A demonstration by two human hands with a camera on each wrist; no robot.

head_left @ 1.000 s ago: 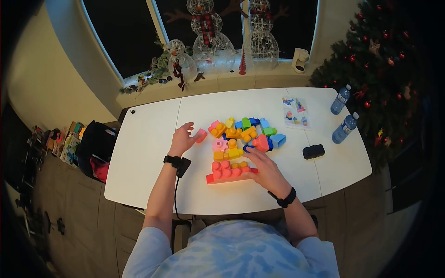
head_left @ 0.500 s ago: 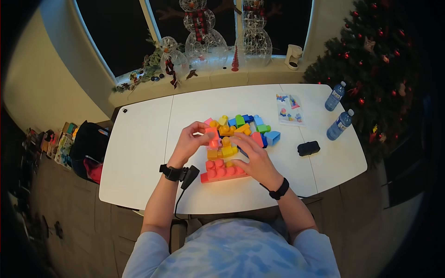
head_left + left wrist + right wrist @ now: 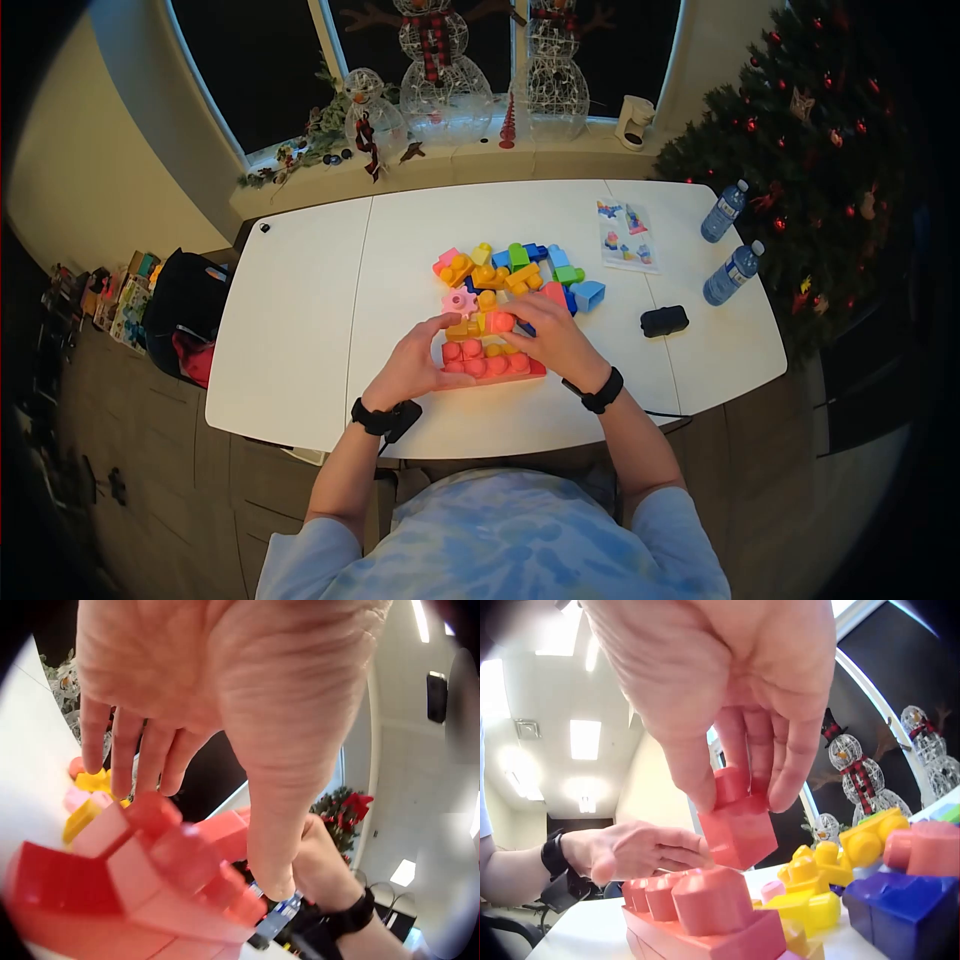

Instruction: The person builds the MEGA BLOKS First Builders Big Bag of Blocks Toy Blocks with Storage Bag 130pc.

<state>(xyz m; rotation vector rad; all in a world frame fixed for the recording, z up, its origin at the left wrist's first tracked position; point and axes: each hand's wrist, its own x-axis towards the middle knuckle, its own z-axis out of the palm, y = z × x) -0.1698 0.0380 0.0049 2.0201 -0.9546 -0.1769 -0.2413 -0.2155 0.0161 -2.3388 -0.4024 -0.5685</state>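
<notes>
A small coral-red toy building block [image 3: 739,832] with a rounded stud is pinched between the thumb and fingers of my right hand [image 3: 560,338]. It hangs tilted, close over the right part of a long red block build [image 3: 492,368] that lies on the table with its studs up. At the left end of that build, my left hand [image 3: 402,367] has its fingers extended and thumb apart, holding nothing. Its thumb overlaps the build in the head view. Just behind are yellow blocks [image 3: 802,907] and a pink flower-shaped block [image 3: 459,302].
Several loose blocks in yellow, green and blue [image 3: 590,294] lie beyond the hands on the white table [image 3: 290,320]. To the right are a printed picture sheet [image 3: 627,240], a black case [image 3: 664,321] and two water bottles [image 3: 733,273].
My left hand took up the coral-red block from the left, brought it to the middle, and the right hand now has it. The left hand has come down beside the red build.
</notes>
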